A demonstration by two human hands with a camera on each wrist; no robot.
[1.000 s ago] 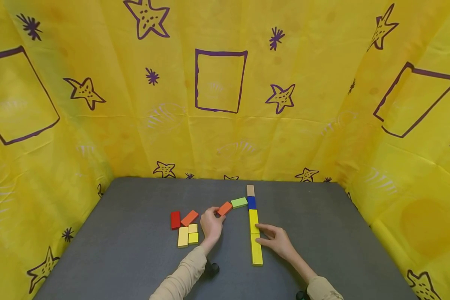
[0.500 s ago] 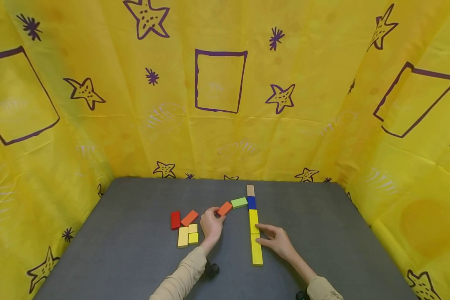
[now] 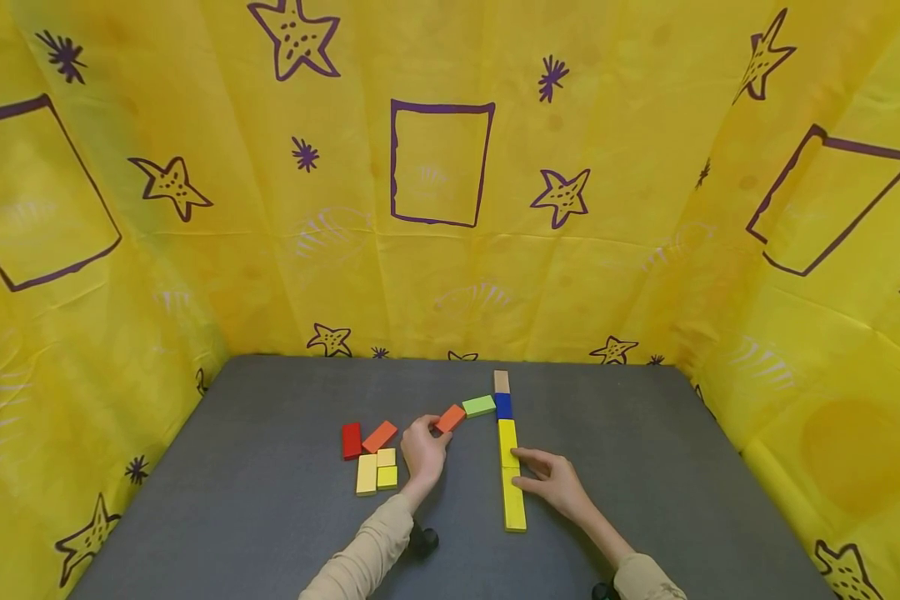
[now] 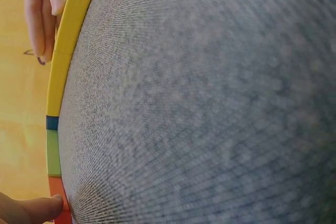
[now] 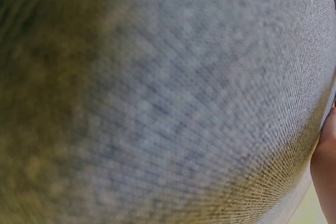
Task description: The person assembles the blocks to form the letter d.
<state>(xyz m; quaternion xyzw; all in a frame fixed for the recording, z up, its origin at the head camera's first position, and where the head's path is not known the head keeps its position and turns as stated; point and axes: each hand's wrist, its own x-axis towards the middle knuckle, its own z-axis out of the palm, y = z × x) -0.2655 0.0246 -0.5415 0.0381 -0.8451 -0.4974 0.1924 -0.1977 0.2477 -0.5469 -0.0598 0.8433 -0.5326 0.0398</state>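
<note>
My left hand (image 3: 424, 450) pinches an orange block (image 3: 451, 418) between thumb and fingers; its thumb also shows against the orange block (image 4: 59, 186) in the left wrist view. That block's far end meets a light green block (image 3: 479, 406), which slants up to a blue block (image 3: 503, 406). The blue one belongs to a straight column, with a tan block (image 3: 501, 381) beyond it and two long yellow blocks, the farther (image 3: 507, 437) and the nearer (image 3: 514, 508), on the near side. My right hand (image 3: 558, 483) has thumb and forefinger spread, fingertips at the column's right side near the yellow joint.
Left of my left hand lie a red block (image 3: 351, 441), another orange block (image 3: 379, 436), a long cream block (image 3: 366, 475), a small cream block (image 3: 386, 457) and a small yellow block (image 3: 387, 477). A yellow patterned curtain (image 3: 435, 283) walls the dark grey table (image 3: 270, 533).
</note>
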